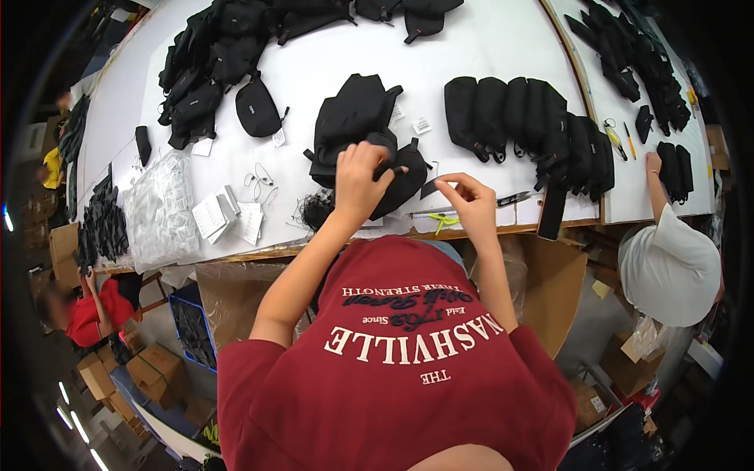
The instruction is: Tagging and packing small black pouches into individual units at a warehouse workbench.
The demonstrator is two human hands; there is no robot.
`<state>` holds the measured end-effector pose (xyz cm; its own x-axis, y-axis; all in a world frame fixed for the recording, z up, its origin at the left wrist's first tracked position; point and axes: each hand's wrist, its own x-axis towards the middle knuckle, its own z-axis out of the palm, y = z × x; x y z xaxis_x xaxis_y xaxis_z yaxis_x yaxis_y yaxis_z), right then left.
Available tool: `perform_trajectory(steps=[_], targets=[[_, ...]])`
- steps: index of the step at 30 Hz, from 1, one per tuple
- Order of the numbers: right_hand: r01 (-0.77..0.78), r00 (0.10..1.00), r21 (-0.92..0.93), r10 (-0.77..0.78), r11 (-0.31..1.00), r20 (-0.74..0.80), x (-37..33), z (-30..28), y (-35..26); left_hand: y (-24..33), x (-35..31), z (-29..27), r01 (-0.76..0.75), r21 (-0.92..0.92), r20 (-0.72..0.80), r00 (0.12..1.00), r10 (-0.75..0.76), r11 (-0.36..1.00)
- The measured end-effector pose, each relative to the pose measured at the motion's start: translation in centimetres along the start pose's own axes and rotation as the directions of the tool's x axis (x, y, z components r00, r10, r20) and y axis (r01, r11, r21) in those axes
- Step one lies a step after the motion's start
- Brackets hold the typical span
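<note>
In front of me on the white table lies a stack of black fabric bags. My left hand is closed on the near black pouch, its fingers bent at the pouch's edge. Close by on the right, my right hand pinches the end of a short dark strip between thumb and fingertips. Whether the strip is joined to the pouch I cannot tell. Small white tags lie beside the stack.
Rows of black pouches lie right, a heap of black bags far left. Nearer left are clear plastic bags and white booklets. A yellow-green tool lies near the front edge. Co-workers stand left and right.
</note>
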<state>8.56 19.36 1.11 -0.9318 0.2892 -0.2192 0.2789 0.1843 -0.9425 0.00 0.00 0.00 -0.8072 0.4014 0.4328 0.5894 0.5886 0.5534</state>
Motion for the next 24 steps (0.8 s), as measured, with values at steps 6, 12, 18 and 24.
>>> perform_trajectory(steps=[6, 12, 18, 24], targets=[[0.230, 0.951, -0.032, -0.217, 0.973, 0.219, -0.7, 3.1, -3.4, 1.8, -4.9, -3.3, 0.511, -0.266, 0.145, 0.860, -0.490, 0.818], [0.402, 0.866, -0.137, -0.327, 0.905, 0.379, -1.0, 4.9, -2.5, 2.6, -5.5, -4.5, 0.643, -0.570, 0.244, 0.727, -0.641, 0.512], [0.414, 0.871, -0.175, -0.333, 0.893, 0.361, -1.2, 4.7, -2.6, 1.1, -6.0, -4.6, 0.706, -0.450, 0.406, 0.707, -0.579, 0.546], [0.399, 0.891, -0.163, -0.339, 0.902, 0.303, -1.2, 4.5, -2.8, 1.4, -5.7, -4.5, 0.681, -0.532, 0.410, 0.727, -0.551, 0.503]])
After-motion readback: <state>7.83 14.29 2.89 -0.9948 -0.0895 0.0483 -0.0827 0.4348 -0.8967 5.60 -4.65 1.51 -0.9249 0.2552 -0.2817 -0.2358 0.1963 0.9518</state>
